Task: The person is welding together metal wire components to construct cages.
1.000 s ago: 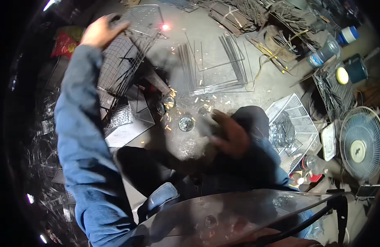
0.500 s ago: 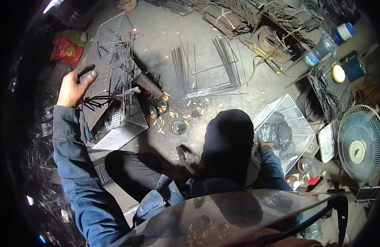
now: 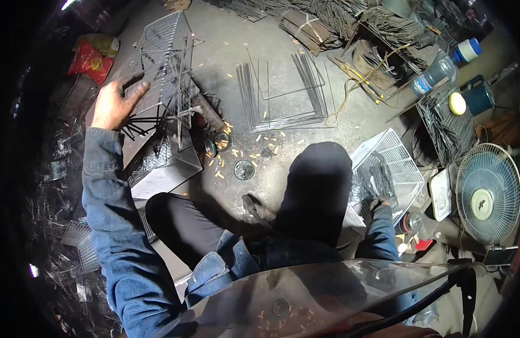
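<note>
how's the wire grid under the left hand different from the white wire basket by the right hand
The wire grid is bare dark metal, propped on the metal block under the left hand. The white wire basket is coated white, lies on the floor, and holds dark wire pieces where the right hand reaches. Both are welded wire mesh.

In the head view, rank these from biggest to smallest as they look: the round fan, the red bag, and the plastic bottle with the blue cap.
1. Round fan.
2 and 3. Red bag and plastic bottle look alike in size; not ranked.
</note>
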